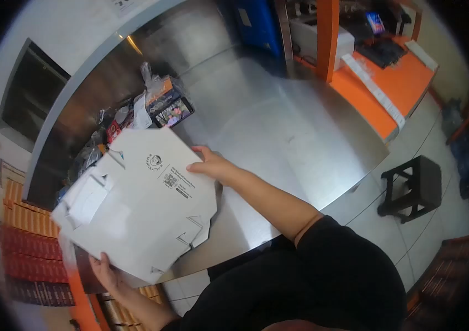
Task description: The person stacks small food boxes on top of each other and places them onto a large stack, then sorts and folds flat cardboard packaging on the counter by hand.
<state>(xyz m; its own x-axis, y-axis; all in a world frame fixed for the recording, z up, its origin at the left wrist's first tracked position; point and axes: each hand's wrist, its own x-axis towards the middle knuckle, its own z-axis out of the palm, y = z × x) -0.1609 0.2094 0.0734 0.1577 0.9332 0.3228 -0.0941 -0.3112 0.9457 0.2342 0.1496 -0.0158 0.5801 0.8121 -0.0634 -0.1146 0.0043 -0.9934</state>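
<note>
A flat, unfolded white cardboard box (135,204) with cut tabs and slots is held tilted over the metal table (278,143). Black print, a round logo and a QR code show on its upper face. My right hand (210,165) grips its far right edge, thumb on top. At the near left edge my left hand (104,275) pinches the cardboard, part of its fingers hidden underneath. A second cardboard edge peeks out at the lower right, by the cut tabs.
Behind the cardboard lie plastic-wrapped packets (115,124) and a phone (175,112) with a lit screen. An orange desk (389,83) with a printer (322,41) stands at the back right. A dark plastic stool (412,187) is on the tiled floor. Stacked boxes (33,248) fill the left.
</note>
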